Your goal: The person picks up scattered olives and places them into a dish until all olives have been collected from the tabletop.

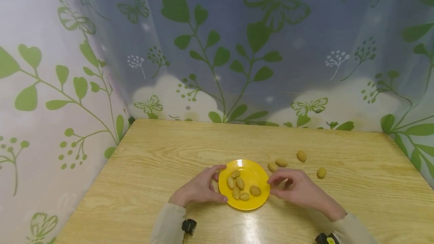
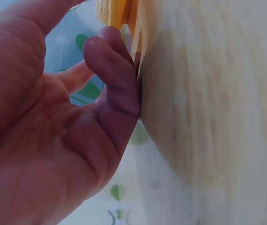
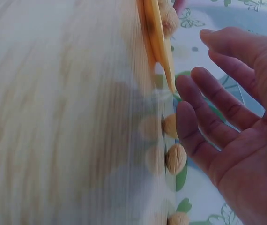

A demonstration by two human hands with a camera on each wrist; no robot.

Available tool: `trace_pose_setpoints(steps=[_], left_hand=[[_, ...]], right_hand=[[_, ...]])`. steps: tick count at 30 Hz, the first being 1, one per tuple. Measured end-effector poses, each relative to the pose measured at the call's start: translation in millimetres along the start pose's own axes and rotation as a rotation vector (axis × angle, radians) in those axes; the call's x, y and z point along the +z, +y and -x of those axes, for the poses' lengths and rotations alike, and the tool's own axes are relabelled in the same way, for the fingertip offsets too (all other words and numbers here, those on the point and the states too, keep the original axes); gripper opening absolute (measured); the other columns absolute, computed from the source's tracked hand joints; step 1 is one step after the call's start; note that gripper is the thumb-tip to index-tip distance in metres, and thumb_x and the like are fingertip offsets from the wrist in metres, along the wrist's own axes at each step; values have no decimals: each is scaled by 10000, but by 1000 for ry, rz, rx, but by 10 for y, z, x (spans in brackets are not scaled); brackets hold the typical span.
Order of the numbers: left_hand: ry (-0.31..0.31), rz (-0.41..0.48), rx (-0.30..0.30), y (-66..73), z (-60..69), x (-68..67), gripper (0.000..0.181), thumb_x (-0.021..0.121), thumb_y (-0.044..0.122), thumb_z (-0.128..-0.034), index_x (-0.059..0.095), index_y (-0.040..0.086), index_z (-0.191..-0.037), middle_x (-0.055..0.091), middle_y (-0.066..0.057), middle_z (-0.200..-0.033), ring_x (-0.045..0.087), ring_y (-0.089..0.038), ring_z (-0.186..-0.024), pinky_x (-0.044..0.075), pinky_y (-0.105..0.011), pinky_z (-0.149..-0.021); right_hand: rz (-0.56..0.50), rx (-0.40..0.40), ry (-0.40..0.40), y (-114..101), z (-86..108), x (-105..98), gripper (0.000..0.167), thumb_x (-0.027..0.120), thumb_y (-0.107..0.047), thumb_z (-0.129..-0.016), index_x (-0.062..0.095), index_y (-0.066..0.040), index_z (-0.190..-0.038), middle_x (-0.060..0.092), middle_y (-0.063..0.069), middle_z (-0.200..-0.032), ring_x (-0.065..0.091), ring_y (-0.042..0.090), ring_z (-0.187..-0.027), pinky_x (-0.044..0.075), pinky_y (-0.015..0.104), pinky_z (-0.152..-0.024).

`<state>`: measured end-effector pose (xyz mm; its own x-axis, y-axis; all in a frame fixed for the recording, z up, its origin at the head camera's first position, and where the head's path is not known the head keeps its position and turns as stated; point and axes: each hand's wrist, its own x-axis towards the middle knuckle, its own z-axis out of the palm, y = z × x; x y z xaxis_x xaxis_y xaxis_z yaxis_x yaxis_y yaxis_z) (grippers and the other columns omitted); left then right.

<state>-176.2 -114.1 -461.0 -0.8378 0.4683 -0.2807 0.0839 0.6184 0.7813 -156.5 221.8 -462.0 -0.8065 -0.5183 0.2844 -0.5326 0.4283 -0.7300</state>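
Observation:
A round yellow plate [image 1: 261, 199] rests on the wooden table, with several walnuts [image 1: 240, 183] lying in it, mostly left of its middle. My left hand [image 1: 200, 187] grips the plate's left side, thumb at the near rim and forefinger at the far rim. Its little finger bends down to the tabletop in the left wrist view. At the right rim is my right hand [image 1: 298, 189], fingers loosely bent with nothing between them. In the right wrist view its fingertips [image 3: 186, 122] are close beside the plate edge [image 3: 164, 51]; whether they touch it I cannot tell.
Several loose walnuts lie on the table [image 1: 152, 161] behind and right of the plate, among them one walnut [image 1: 301, 156] farther back and another walnut [image 1: 321, 173] to the right. A leaf-patterned curtain [image 1: 217, 67] hangs along the table's back edge and left side.

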Motion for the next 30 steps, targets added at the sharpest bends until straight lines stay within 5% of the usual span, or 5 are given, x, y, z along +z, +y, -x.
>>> trace_pose_setpoints(steps=[30], left_hand=[[0, -7, 2, -3, -1, -5, 945, 900, 293, -768, 391, 234, -1562, 530, -44, -1206, 583, -137, -778, 489, -249, -677]], right_hand=[[124, 113, 181, 214, 449, -444, 223, 814, -63, -851, 758, -143, -1052, 746, -33, -986, 673, -27, -857, 553, 227, -638]])
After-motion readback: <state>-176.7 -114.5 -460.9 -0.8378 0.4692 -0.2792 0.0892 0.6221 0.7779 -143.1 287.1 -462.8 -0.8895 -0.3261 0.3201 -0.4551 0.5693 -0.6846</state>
